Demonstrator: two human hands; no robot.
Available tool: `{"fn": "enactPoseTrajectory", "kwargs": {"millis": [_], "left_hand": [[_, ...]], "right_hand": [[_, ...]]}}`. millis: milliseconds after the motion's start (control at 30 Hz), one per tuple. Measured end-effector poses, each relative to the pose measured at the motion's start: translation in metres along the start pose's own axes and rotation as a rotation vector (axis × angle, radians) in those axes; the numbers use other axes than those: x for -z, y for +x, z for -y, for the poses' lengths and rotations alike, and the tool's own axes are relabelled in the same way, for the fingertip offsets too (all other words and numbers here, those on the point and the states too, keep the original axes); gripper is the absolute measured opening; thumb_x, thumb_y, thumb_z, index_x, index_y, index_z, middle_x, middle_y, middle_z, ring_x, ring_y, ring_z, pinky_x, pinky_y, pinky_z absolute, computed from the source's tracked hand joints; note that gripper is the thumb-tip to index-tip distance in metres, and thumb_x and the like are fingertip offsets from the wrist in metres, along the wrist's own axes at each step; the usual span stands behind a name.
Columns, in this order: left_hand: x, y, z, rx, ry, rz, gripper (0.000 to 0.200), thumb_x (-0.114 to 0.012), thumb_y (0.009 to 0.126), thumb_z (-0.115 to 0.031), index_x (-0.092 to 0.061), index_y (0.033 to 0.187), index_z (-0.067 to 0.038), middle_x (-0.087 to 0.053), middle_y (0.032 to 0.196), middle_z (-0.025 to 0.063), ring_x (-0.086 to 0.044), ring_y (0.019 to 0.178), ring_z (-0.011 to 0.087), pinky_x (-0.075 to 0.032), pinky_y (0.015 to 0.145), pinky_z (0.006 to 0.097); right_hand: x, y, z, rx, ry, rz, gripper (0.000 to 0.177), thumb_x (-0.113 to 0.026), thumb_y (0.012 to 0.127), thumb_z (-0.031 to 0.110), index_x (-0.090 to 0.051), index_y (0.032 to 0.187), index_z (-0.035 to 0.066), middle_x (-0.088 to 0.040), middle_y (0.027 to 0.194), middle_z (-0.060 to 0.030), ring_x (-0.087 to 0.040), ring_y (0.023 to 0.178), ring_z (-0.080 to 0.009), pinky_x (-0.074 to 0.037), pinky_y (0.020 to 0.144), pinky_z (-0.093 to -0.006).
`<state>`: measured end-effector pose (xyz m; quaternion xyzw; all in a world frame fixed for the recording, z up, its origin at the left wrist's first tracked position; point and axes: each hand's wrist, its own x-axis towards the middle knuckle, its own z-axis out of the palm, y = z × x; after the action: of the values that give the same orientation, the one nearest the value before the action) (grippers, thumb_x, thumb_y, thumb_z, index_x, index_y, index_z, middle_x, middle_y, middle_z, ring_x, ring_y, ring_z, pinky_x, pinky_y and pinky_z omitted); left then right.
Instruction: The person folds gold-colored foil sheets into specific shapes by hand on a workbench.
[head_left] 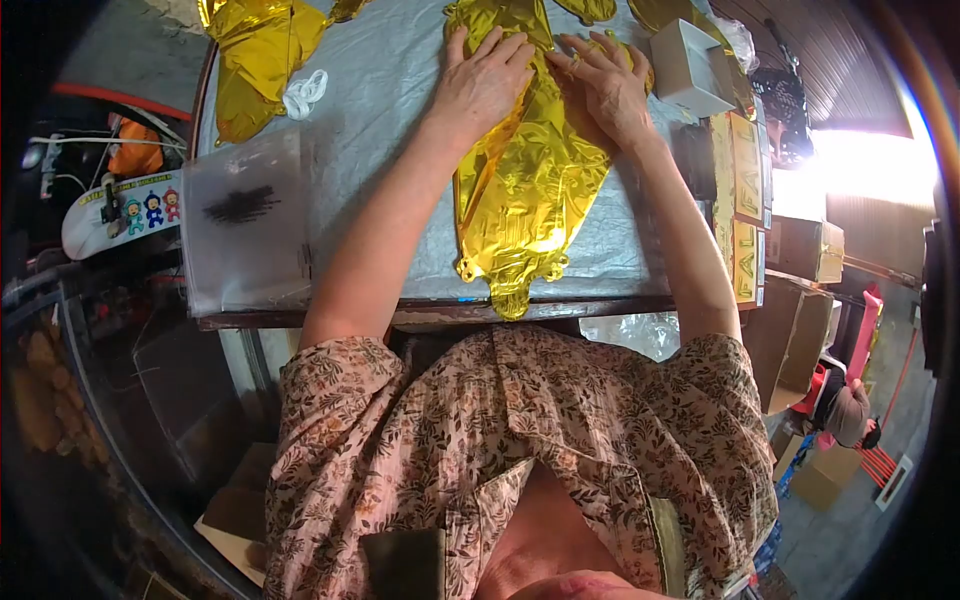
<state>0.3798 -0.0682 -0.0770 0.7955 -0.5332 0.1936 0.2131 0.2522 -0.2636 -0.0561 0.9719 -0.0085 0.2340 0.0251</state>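
A shiny gold foil piece (530, 190) lies lengthwise on the grey-covered table (390, 210), its narrow end reaching the near edge. My left hand (485, 85) rests flat on the upper left part of the foil, fingers spread. On the upper right part lies my right hand (608, 88), its fingers apart and pressed down on the foil. Neither hand is closed round anything. More gold foil (260, 65) sits at the table's far left, beside a white coil of string (305, 94).
A clear plastic sheet (245, 230) with a dark bundle covers the near left corner. At the right are a white open box (690, 68) and yellow boxes (742, 200). Cardboard boxes (785, 335) stand beyond, with another person (850, 415) at the far right.
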Motion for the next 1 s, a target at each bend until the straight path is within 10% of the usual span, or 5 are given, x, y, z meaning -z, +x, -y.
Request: {"fn": "enactPoseTrajectory", "kwargs": {"millis": [333,433,633,1000], "left_hand": [[-0.001,-0.001,0.001,0.046,-0.102,0.067,0.042,-0.055,0.103,-0.031,-0.06,0.139,-0.01,-0.055,0.149,0.006,-0.047,0.143,0.0297,-0.029,0.116,0.0621],[-0.007,0.0,0.004,0.042,-0.12,0.054,0.042,-0.055,0.103,-0.032,-0.06,0.139,-0.01,-0.055,0.149,0.0062,-0.046,0.143,0.0296,-0.03,0.116,0.0626],[-0.01,-0.001,0.005,0.047,-0.134,0.069,0.042,-0.055,0.104,-0.033,-0.059,0.14,-0.011,-0.053,0.151,0.0066,-0.045,0.144,0.0295,-0.029,0.117,0.0625],[-0.012,0.0,0.006,0.073,-0.148,0.072,0.042,-0.051,0.106,-0.033,-0.058,0.142,-0.012,-0.052,0.154,0.0044,-0.042,0.146,0.0275,-0.026,0.118,0.0634]], "right_hand": [[0.013,-0.01,-0.003,0.034,-0.058,0.091,0.057,-0.05,0.094,0.003,-0.069,0.133,0.039,-0.057,0.151,0.0045,-0.049,0.141,-0.0269,-0.023,0.121,-0.0543],[0.028,-0.016,0.001,0.006,-0.042,0.105,0.051,-0.05,0.095,0.003,-0.069,0.134,0.03,-0.06,0.148,-0.0001,-0.058,0.133,-0.0283,-0.037,0.115,-0.0496],[0.088,-0.043,0.014,-0.705,0.098,0.247,0.039,-0.064,0.094,0.032,-0.072,0.118,0.002,-0.075,0.098,-0.0219,-0.072,0.097,-0.0403,-0.056,0.086,-0.0472],[0.044,-0.029,0.039,-0.925,-0.134,0.116,0.052,-0.071,0.092,0.042,-0.066,0.112,-0.006,-0.064,0.119,-0.0272,-0.062,0.115,-0.0452,-0.05,0.094,-0.0554]]}}
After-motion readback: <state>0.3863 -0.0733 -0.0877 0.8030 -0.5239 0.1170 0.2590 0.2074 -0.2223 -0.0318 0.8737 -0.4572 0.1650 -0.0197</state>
